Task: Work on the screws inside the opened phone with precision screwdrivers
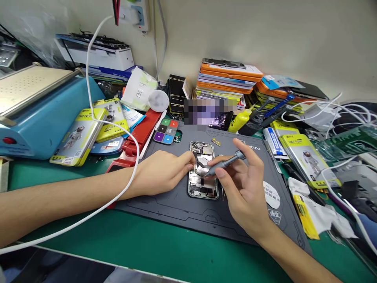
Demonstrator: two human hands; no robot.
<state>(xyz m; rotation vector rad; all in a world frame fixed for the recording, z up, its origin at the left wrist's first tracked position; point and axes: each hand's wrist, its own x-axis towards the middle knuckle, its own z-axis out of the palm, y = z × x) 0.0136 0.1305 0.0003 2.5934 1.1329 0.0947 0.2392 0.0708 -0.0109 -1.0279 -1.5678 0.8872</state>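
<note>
While the left hand [160,171] pinches the opened phone's [203,171] edge on the dark mat [176,204], the right hand [241,184] grips a screwdriver [225,163] over it.

bench: green top [153,243], cluttered pretty much edge to edge
middle: dark grey work mat [176,204] lying flat, near the front edge
left: blue machine [44,118], with yellow battery packs [78,137] just beside it
by the mat: red tool [141,133] along its left side
back: stack of orange boxes [226,78] against the wall
front: white cable [88,220] looping across the green
</note>
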